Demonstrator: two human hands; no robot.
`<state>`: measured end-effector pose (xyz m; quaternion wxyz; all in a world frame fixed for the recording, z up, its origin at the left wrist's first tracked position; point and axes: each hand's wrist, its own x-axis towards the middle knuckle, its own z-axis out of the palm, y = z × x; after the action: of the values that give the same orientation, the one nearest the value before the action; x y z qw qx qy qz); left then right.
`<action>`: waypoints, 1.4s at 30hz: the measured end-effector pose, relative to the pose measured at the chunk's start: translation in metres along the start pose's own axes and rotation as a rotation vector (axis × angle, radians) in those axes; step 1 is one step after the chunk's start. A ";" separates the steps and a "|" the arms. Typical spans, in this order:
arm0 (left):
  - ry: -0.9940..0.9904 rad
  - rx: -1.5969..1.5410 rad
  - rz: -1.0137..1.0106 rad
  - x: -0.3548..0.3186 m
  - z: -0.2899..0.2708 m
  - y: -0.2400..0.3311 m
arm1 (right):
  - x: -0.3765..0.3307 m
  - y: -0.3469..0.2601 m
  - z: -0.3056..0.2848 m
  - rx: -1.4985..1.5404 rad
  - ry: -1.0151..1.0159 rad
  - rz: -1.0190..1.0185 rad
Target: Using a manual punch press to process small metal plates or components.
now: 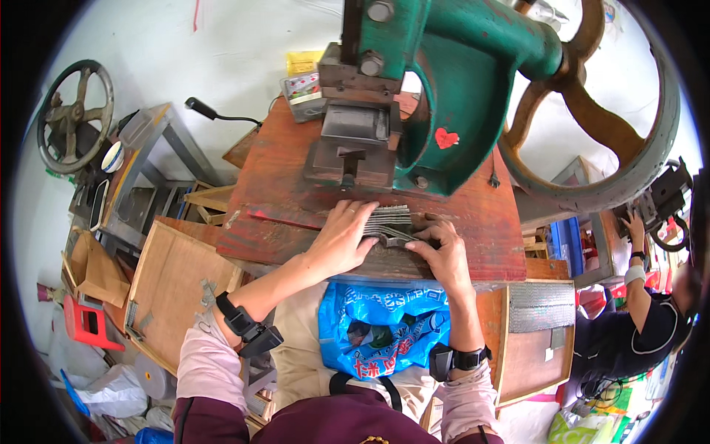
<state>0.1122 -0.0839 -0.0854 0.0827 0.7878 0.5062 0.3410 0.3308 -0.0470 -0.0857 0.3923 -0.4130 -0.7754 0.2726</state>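
A fanned stack of thin grey metal strips (388, 220) is held between my hands, just above the near edge of the red-brown wooden bench top (274, 177). My left hand (345, 235) grips the stack's left end, thumb below and fingers over the top. At the right end, my right hand (444, 251) closes thumb and fingers on the same strips. Beyond them stands a green hand press (466, 89), its metal die block (356, 126) facing me. A blue printed plastic bag (384, 318) lies across my lap, below the bench edge.
At my left is a shallow wooden tray (174, 285) with a few small metal pieces. Another wooden tray (540, 370), holding rows of metal strips, sits at my right. The press's large handwheel (669, 96) overhangs the right side. Another person (636, 325) works at far right.
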 end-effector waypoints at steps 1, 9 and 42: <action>0.006 0.022 -0.005 -0.002 -0.001 -0.001 | 0.000 -0.001 0.000 0.011 0.003 0.008; 0.171 0.052 0.119 0.001 0.015 0.026 | -0.006 -0.032 -0.011 -0.215 0.153 -0.145; 0.140 -0.121 -0.013 -0.047 -0.051 0.009 | 0.011 -0.027 -0.015 -0.193 -0.248 0.010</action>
<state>0.0753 -0.1387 -0.0641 0.0968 0.7522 0.4945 0.4247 0.3281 -0.0499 -0.0529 0.2507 -0.4156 -0.8385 0.2476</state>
